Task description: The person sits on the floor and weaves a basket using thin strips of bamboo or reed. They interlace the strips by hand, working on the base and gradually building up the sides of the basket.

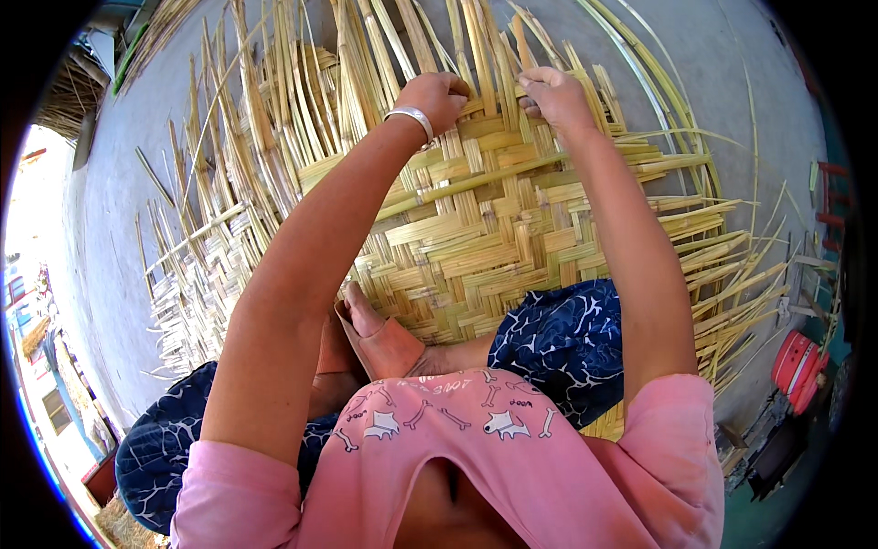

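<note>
A half-woven mat (476, 238) of flattened, pale yellow-green reed strips lies in front of me, its strips crossing in a tight pattern. At its far part, loose upright reed strips (366, 55) fan out away from me. My left hand (437, 102), with a silver bangle at the wrist, has its fingers curled closed on a strip at the weave's far edge. Just to the right, my right hand (556, 95) pinches at a neighbouring strip, thumb and fingers bent. The fingertips of both hands partly hide what they grip. A longer greenish strip (494, 176) lies across the weave below them.
My sandalled foot (380, 343) rests on the mat's near part. Loose strip ends (732, 265) stick out at the right over the grey floor (768, 119). A red-pink round object (797, 371) and other items stand at the far right. More long stalks (160, 37) lie upper left.
</note>
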`<control>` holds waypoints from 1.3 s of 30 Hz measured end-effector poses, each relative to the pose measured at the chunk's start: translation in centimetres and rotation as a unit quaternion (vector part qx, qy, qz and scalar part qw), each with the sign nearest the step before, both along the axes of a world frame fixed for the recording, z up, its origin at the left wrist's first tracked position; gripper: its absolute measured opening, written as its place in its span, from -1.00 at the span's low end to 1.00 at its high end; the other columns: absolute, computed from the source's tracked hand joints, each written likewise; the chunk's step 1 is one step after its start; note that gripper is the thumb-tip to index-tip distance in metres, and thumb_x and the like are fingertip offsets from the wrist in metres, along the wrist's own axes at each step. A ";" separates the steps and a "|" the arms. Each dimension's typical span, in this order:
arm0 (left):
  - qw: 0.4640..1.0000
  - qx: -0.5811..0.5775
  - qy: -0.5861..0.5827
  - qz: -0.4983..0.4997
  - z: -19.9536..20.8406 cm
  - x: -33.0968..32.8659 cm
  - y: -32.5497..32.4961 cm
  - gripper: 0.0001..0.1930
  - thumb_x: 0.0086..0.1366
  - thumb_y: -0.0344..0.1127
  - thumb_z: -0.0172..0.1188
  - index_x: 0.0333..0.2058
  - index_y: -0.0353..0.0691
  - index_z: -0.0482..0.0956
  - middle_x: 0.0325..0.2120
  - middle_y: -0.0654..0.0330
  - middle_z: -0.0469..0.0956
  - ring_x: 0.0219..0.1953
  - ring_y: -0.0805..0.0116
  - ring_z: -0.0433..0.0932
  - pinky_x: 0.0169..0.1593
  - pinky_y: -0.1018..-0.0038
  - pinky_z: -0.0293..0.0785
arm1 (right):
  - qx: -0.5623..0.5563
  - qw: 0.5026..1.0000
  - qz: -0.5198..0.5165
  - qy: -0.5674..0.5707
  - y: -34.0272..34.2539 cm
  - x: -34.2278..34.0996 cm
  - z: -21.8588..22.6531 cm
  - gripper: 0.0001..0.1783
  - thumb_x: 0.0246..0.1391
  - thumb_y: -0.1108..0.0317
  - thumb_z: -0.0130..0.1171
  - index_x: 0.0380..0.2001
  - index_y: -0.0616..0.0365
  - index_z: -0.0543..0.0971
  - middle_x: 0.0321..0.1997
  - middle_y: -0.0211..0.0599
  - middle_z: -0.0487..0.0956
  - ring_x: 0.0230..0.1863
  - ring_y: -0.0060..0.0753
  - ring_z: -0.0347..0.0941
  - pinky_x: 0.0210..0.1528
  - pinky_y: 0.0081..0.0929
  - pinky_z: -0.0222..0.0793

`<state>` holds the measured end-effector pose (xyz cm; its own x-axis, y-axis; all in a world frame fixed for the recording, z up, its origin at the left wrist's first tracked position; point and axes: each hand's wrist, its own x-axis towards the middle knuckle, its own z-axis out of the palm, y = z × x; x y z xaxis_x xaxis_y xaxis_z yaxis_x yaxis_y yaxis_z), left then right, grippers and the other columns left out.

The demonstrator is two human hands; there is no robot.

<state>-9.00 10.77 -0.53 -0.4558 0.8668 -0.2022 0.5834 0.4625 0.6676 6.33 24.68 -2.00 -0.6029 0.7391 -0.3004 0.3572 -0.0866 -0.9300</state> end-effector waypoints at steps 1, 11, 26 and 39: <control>1.000 0.024 0.004 0.003 -0.1 0.2 -0.4 -0.75 0.18 -0.31 0.14 -0.18 -0.25 0.59 -0.40 0.09 0.61 -0.43 0.30 0.59 -0.26 0.43 0.52 | 0.073 0.997 0.003 -0.025 -0.1 0.2 -0.3 -0.71 0.04 0.25 0.17 -0.18 0.15 0.58 -0.35 -0.26 0.61 -0.34 -0.36 0.53 -0.27 -0.40 0.43; 0.952 0.113 0.283 -0.019 -1.1 5.8 -5.0 -0.72 0.22 -0.23 0.10 -0.13 -0.22 0.52 -0.12 0.15 0.43 -0.02 0.13 0.35 0.04 0.29 0.31 | 0.359 0.919 0.029 -0.160 -2.6 1.1 0.2 -0.83 0.00 0.23 0.13 -0.33 0.00 0.58 -0.39 -0.18 0.60 -0.34 -0.04 0.51 -0.27 -0.22 0.41; 0.954 0.045 0.277 -0.103 1.2 3.8 -2.6 -0.79 0.24 -0.24 0.05 -0.29 -0.18 0.59 -0.33 0.13 0.51 -0.19 0.11 0.47 -0.09 0.30 0.42 | 0.103 0.992 -0.068 -0.013 0.1 3.7 0.3 -0.79 0.06 0.39 0.06 -0.22 0.12 0.58 -0.40 -0.27 0.60 -0.39 -0.45 0.52 -0.33 -0.47 0.39; 0.998 -0.014 0.023 -0.049 1.8 6.5 7.5 -0.67 0.09 -0.09 0.24 -0.30 -0.24 0.64 -0.45 0.03 0.62 -0.38 0.15 0.59 -0.23 0.36 0.49 | -0.051 0.996 0.040 0.053 5.2 6.6 2.3 -0.68 0.07 0.33 0.09 -0.11 0.22 0.52 -0.27 -0.31 0.56 -0.25 -0.45 0.51 -0.29 -0.54 0.37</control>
<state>-2.47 18.24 1.29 -0.3780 0.9020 -0.2085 0.6568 0.4200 0.6263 12.89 29.89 0.31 -0.6911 0.6564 -0.3025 0.2669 -0.1573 -0.9508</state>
